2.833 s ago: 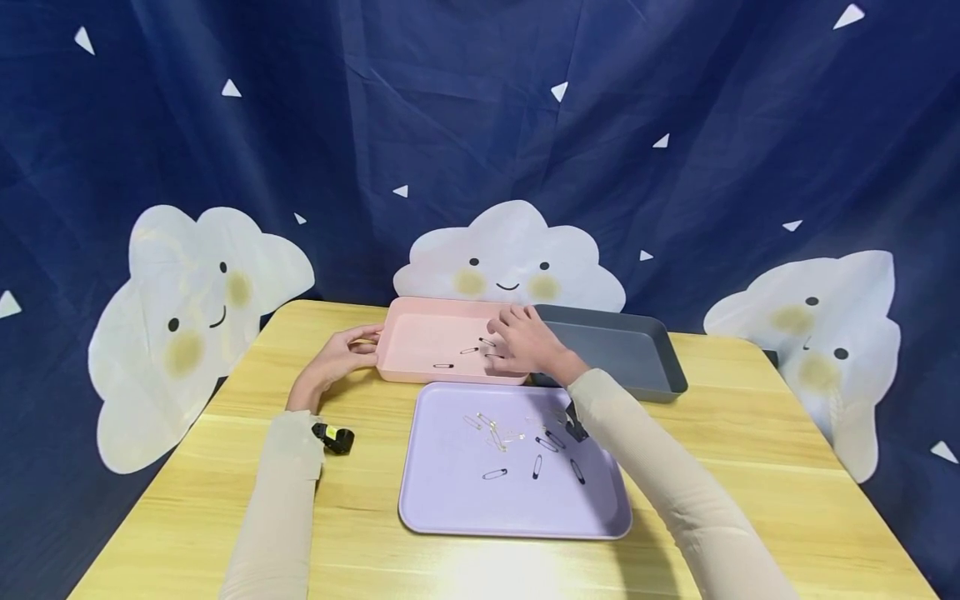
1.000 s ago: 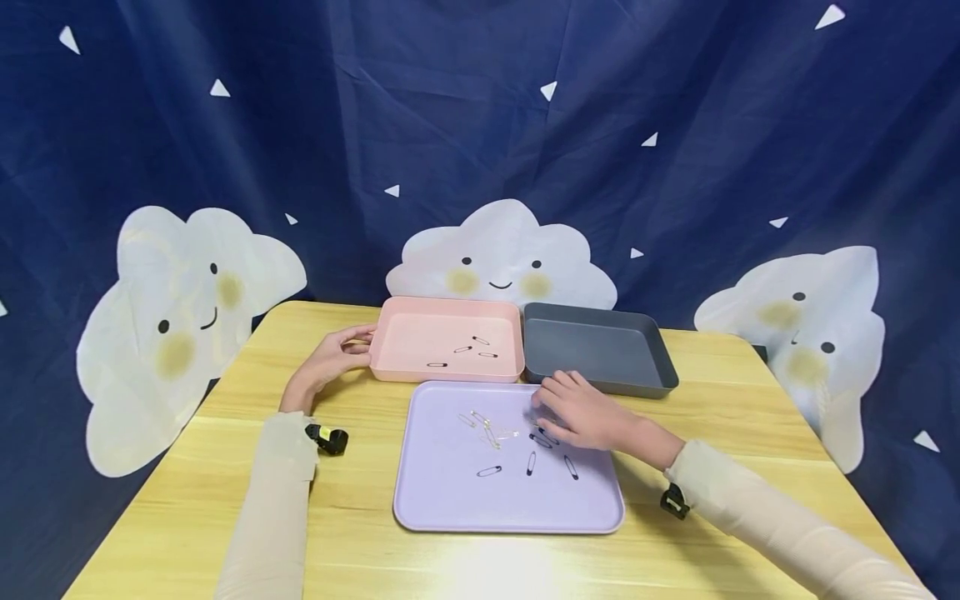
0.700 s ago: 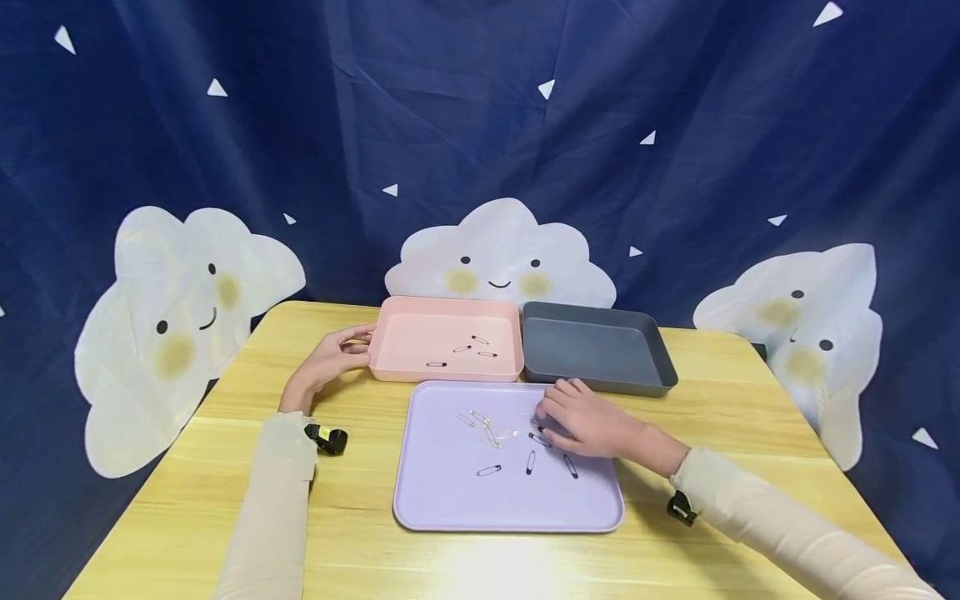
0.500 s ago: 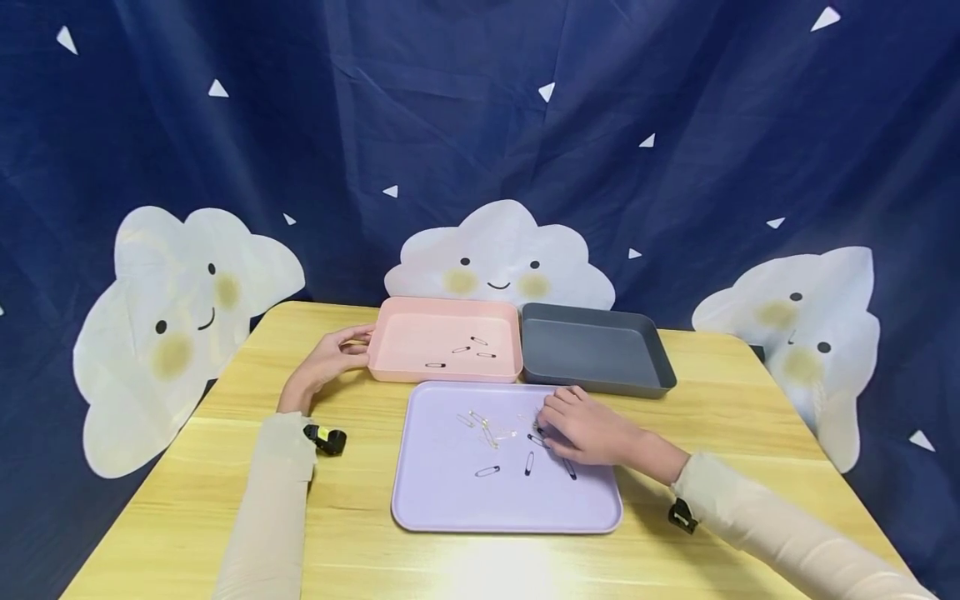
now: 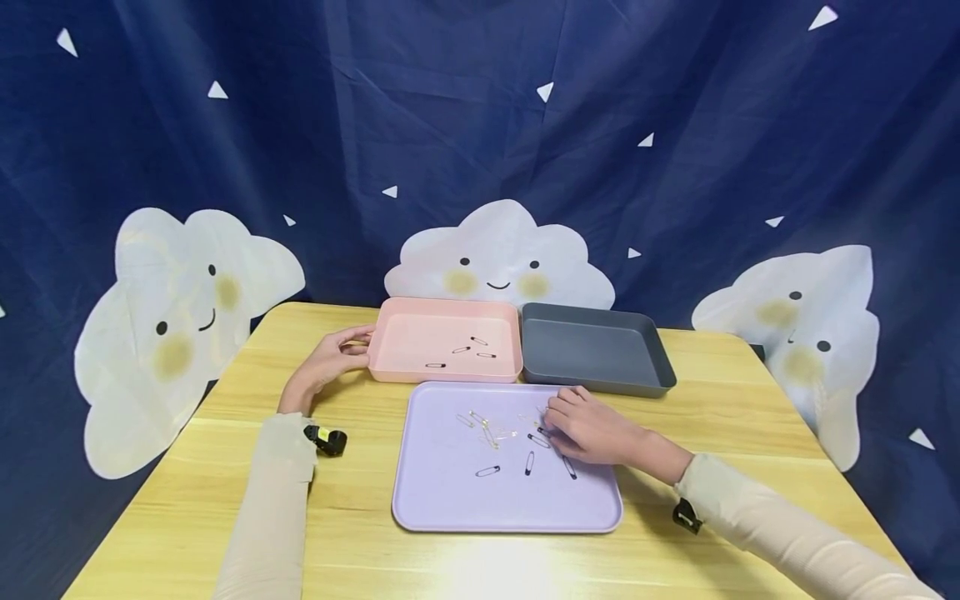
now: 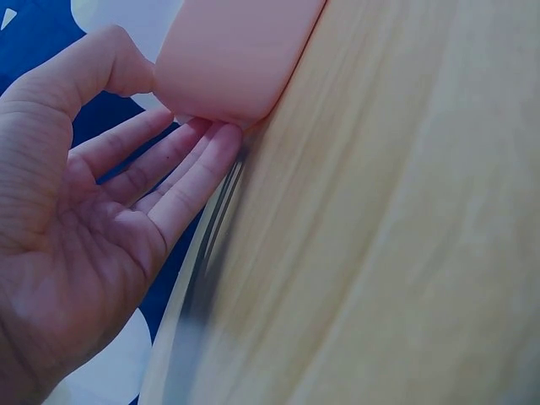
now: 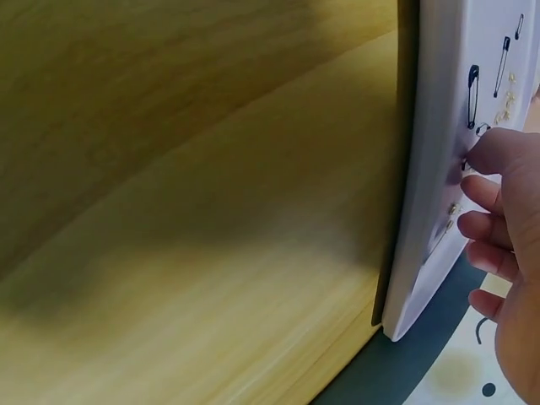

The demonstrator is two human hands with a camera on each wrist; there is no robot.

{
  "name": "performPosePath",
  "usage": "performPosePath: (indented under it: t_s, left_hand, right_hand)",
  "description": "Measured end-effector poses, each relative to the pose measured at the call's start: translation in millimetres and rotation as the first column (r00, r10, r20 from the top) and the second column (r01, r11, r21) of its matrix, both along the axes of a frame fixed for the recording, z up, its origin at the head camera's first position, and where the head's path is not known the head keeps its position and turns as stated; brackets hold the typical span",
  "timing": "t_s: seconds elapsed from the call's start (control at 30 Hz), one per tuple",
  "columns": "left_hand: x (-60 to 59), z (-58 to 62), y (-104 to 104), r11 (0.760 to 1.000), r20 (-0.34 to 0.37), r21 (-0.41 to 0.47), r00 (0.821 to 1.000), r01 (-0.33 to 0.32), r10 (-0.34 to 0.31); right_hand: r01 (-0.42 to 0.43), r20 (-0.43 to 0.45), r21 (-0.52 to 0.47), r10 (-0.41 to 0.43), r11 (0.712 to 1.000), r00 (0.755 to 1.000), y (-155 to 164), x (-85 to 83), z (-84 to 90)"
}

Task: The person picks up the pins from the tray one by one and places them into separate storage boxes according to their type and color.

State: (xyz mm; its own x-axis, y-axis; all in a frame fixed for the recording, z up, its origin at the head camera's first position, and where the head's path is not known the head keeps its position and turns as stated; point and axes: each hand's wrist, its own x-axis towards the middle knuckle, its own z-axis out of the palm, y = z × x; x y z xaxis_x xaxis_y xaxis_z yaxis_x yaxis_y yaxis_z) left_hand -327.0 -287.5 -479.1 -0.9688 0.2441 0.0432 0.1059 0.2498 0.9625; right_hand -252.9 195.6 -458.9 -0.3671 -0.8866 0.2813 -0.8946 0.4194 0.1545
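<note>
My left hand (image 5: 327, 360) rests against the left end of the shallow pink tray (image 5: 412, 335). In the left wrist view its thumb touches the tray's wall, and its nearly straight fingers reach the lower edge. My right hand (image 5: 591, 427) is low over the lilac tray (image 5: 450, 500), its thumb and bent fingers right at a black safety pin (image 7: 465, 164), partly hidden by them. I cannot tell if they pinch it. Several other black safety pins (image 5: 529, 463) and gold safety pins (image 5: 490, 437) lie on the lilac tray. In the pink tray lie several black safety pins (image 5: 486, 355).
A dark grey tray (image 5: 600, 350) stands against the pink tray's right side, behind the lilac one. All three sit on a wooden table (image 5: 352, 508). A blue curtain (image 5: 480, 125) with white clouds hangs behind. Each sleeve carries a small black wrist camera (image 5: 326, 440).
My right hand has moved from over the pink tray back to the lilac tray, then shifted slightly right and down among the pins. My left hand has stayed at the pink tray's end.
</note>
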Motion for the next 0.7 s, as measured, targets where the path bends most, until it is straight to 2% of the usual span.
performPosePath:
  t_s: [0.23,0.7]
  left_hand:
    - [0.3,-0.6,0.1,1.000,-0.007,-0.004,1.000,0.000,0.000]
    - [0.3,-1.5,1.4,1.000,-0.011,-0.003,1.000,-0.009,0.009]
  right_hand:
    - [-0.019,-0.003,-0.013,0.018,1.000,1.000,-1.8,-1.1,0.3]
    - [-0.004,-0.018,0.011,0.004,1.000,1.000,-5.4,-2.6,2.8]
